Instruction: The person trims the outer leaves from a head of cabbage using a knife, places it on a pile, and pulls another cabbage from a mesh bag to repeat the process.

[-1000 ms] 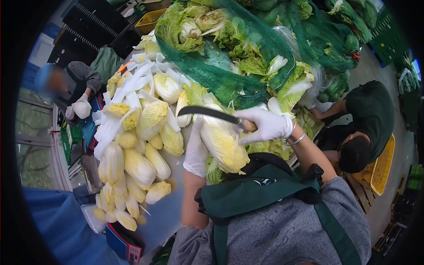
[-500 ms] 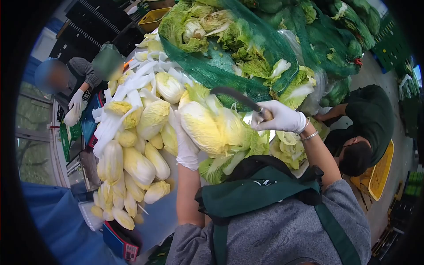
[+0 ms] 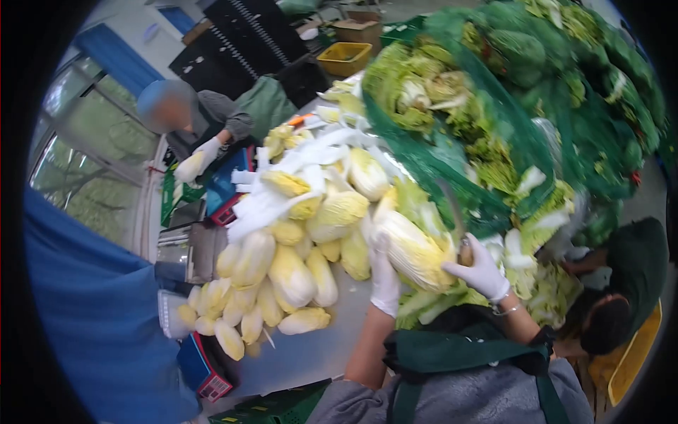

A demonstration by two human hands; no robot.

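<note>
In my left hand (image 3: 385, 279), gloved in white, rests a yellow-white cabbage head (image 3: 409, 251), held from its left side. My right hand (image 3: 484, 272), also gloved, is closed round the wooden handle of a curved knife (image 3: 452, 205), its blade pointing up and away from me. The thumb of that hand is at the cabbage's right edge. Loose green leaves (image 3: 424, 305) lie under and beside the cabbage. Left of my hands is a pile of trimmed cabbages (image 3: 289, 275), with white strips (image 3: 272, 212) heaped behind it.
Green netting (image 3: 424, 187) holding leafy cabbages lies ahead. A co-worker (image 3: 219, 120) at the far left holds a cabbage; another person (image 3: 628, 283) bends low at the right. Yellow crates stand at the back (image 3: 344, 59) and right (image 3: 639, 353). A blue curtain (image 3: 85, 304) hangs left.
The view has swung left, so the scene sits further right. My right hand has come closer to the cabbage, and the knife blade has turned more upright. Outer leaves no longer cover the cabbage's right side.
</note>
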